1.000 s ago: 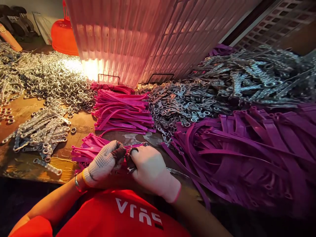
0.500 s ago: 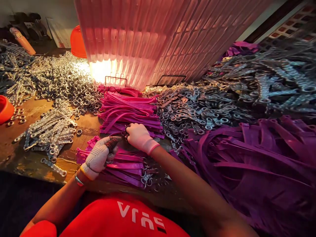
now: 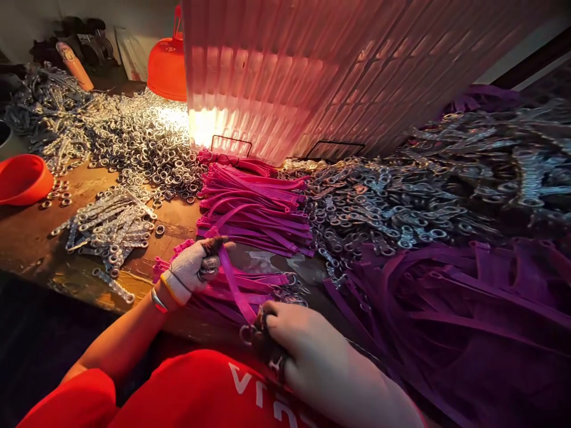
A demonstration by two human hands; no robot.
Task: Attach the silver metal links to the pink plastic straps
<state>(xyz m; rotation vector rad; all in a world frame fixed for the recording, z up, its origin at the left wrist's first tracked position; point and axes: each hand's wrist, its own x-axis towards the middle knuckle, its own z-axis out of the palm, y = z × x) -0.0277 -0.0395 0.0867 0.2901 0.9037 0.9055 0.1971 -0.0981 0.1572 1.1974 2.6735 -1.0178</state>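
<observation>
Bare tabletop (image 3: 31, 238) lies open only at the left front, hemmed by metal rings (image 3: 143, 142), pink straps (image 3: 254, 205), purple straps (image 3: 468, 297) and the ribbed panel (image 3: 312, 71) behind.

The worn wooden desk (image 3: 31, 238) carries heaps: pink straps (image 3: 254, 208) just beyond the left grip, metal rings (image 3: 143, 148) and linked strips (image 3: 109, 229) to its left, purple straps (image 3: 468, 297) right.

A single magenta plastic strap (image 3: 232, 285) runs diagonally in the lower centre of the frame, stretched taut between its upper-left end and its lower-right end, where a small metal ring (image 3: 247, 333) sits on it, above a flat bundle of like straps (image 3: 263, 279).
</observation>
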